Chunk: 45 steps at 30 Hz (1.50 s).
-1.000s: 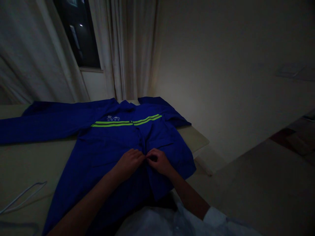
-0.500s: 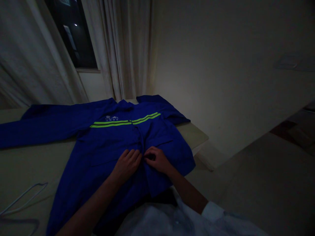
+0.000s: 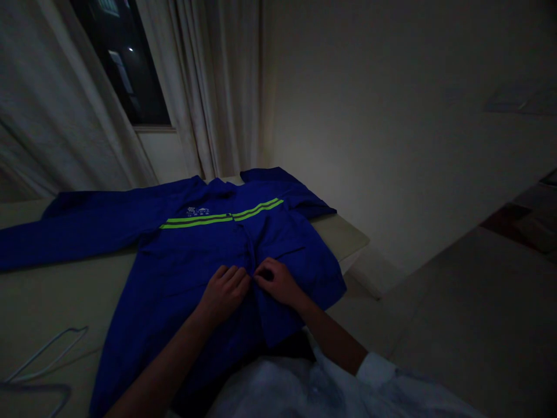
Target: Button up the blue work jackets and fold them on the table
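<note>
A blue work jacket [image 3: 174, 255] with a yellow-green striped band [image 3: 200, 221] across the chest lies front up, sleeves spread out. My left hand [image 3: 227, 290] is closed on its front edge, a little below the middle, with the fingertips hidden. Right beside it, my right hand [image 3: 276, 281] pinches the other side of the front opening between thumb and fingers. The two hands almost touch at the opening. Whatever small part sits between the fingertips is too dark to make out. Above the hands, the front edge stands up in a fold.
The jacket rests on a pale table [image 3: 348, 235], whose right corner shows. A white wire hanger [image 3: 47, 371] lies at the lower left. Behind are a curtain [image 3: 213, 87], a dark window [image 3: 126, 64] and a plain wall [image 3: 369, 116]. Floor shows at the right.
The view has shifted very slightly. Both hands stay at the same spot on the jacket's front, with only a tiny movement of the fingers.
</note>
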Each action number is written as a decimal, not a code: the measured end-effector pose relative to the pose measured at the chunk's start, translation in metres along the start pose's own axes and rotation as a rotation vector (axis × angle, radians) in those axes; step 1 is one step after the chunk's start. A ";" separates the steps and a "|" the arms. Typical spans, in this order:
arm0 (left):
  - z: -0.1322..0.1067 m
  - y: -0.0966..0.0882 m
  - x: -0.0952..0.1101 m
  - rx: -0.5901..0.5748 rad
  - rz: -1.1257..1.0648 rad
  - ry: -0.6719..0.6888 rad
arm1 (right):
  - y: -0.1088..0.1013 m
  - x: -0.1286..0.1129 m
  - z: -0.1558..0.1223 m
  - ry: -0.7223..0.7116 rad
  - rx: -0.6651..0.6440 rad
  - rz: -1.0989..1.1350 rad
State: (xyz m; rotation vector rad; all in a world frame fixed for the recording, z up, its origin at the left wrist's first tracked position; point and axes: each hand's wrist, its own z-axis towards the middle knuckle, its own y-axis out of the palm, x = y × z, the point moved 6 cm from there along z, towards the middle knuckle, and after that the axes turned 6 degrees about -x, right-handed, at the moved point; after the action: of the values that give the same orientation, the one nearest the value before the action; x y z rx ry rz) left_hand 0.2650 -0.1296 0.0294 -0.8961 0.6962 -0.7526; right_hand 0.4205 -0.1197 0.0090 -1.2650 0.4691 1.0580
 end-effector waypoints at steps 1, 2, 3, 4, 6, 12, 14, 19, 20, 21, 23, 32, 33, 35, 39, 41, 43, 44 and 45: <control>-0.001 -0.001 -0.001 0.010 -0.010 0.004 | 0.000 0.000 0.000 0.006 0.005 0.002; -0.001 -0.001 -0.001 0.012 -0.009 0.020 | 0.001 0.001 0.000 0.011 0.008 0.007; -0.002 -0.002 0.000 0.005 0.003 0.052 | 0.001 0.001 0.000 0.019 0.011 0.018; -0.002 -0.002 0.002 -0.014 0.023 0.096 | 0.002 0.002 0.001 0.031 0.013 0.032; -0.004 -0.002 0.009 -0.065 0.067 0.178 | 0.002 0.005 0.002 0.068 0.013 0.060; -0.009 -0.002 0.019 -0.118 0.107 0.128 | 0.002 0.013 0.007 0.174 -0.022 0.111; -0.012 -0.001 0.021 -0.123 0.063 0.163 | 0.003 0.014 0.008 0.175 -0.054 0.131; -0.012 0.005 0.015 -0.233 -0.047 0.238 | 0.006 0.016 0.010 0.197 -0.077 0.121; -0.012 0.005 0.013 -0.256 -0.076 0.219 | 0.006 0.017 0.010 0.205 -0.077 0.118; -0.010 0.006 0.010 -0.275 -0.116 0.180 | 0.007 0.018 0.010 0.215 -0.074 0.116; -0.008 0.007 0.004 -0.298 -0.253 0.054 | 0.008 0.021 0.010 0.231 -0.083 0.121; 0.001 0.016 -0.018 -0.395 -0.703 -0.381 | 0.008 0.025 0.013 0.243 -0.088 0.116; 0.001 0.018 -0.018 -0.390 -0.650 -0.397 | 0.008 0.025 0.013 0.244 -0.085 0.117; 0.000 0.022 -0.017 -0.370 -0.571 -0.406 | 0.007 0.024 0.013 0.241 -0.081 0.116; -0.003 0.026 -0.013 -0.359 -0.511 -0.425 | 0.005 0.022 0.011 0.233 -0.081 0.102; -0.002 0.025 -0.011 -0.383 -0.448 -0.405 | 0.004 0.021 0.011 0.221 -0.083 0.089; 0.001 0.022 -0.007 -0.422 -0.354 -0.361 | 0.004 0.019 0.010 0.212 -0.087 0.070; 0.003 0.021 -0.004 -0.440 -0.307 -0.338 | 0.004 0.019 0.010 0.209 -0.086 0.054; 0.004 0.020 -0.002 -0.452 -0.265 -0.313 | 0.003 0.018 0.010 0.203 -0.077 0.033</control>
State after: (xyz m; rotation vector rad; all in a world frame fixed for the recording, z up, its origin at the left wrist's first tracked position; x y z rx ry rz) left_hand 0.2726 -0.1181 0.0145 -1.5060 0.4780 -0.6754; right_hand 0.4241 -0.1036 -0.0041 -1.4452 0.6105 0.9874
